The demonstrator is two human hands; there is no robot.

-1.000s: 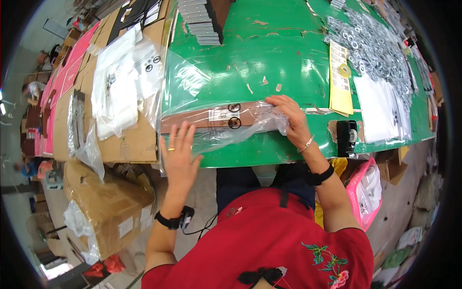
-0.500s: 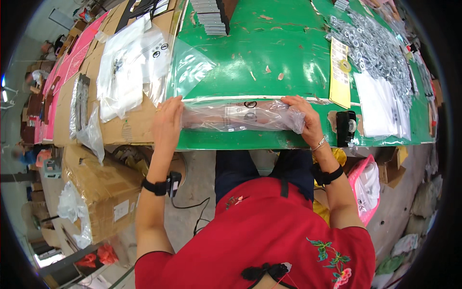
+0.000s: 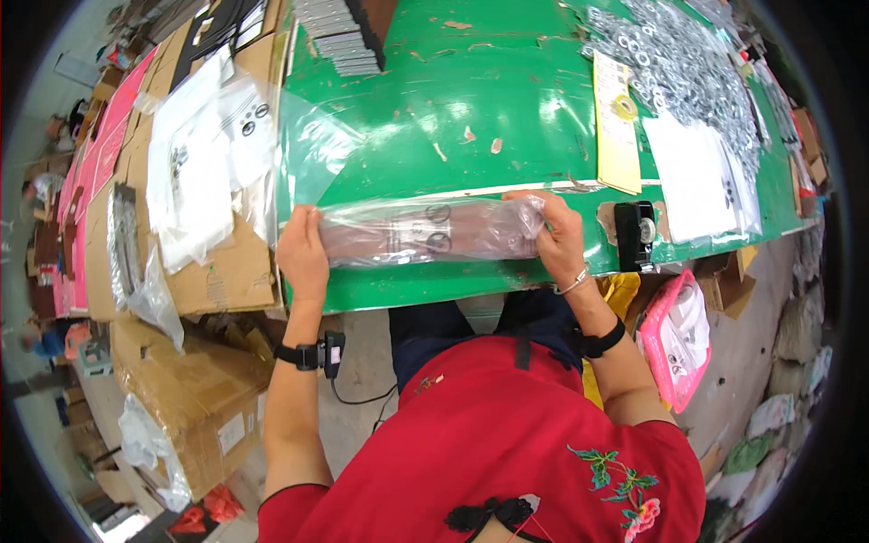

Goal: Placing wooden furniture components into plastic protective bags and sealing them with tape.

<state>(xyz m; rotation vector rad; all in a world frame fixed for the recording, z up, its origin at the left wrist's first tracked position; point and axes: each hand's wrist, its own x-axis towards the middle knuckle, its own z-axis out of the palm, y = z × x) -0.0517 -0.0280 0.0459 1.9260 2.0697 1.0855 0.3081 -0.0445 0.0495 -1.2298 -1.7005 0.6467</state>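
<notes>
A long clear plastic bag (image 3: 412,233) with a brownish flat strip inside and dark printed marks lies across the front of the green table, stretched between my hands. My left hand (image 3: 303,253) is closed on its left end, with the thumb along the top. On the other side my right hand (image 3: 559,237) grips the bunched plastic of the right end, fingers curled in. A black tape dispenser (image 3: 634,237) sits just right of my right hand. Left of my left hand, flat clear bags (image 3: 195,167) lie piled on cardboard.
A heap of metal rings (image 3: 670,68) covers the far right of the green table (image 3: 416,136). Near it are a yellow sheet (image 3: 617,136), a tape roll (image 3: 625,107) and white bags (image 3: 692,176). Stacked grey metal pieces (image 3: 339,36) stand at the back. A carton (image 3: 186,407) is below left.
Both hands have closed more tightly on the bag's ends. The bag looks straighter and flatter, and its contents show more plainly. The whole view has turned and shifted slightly.
</notes>
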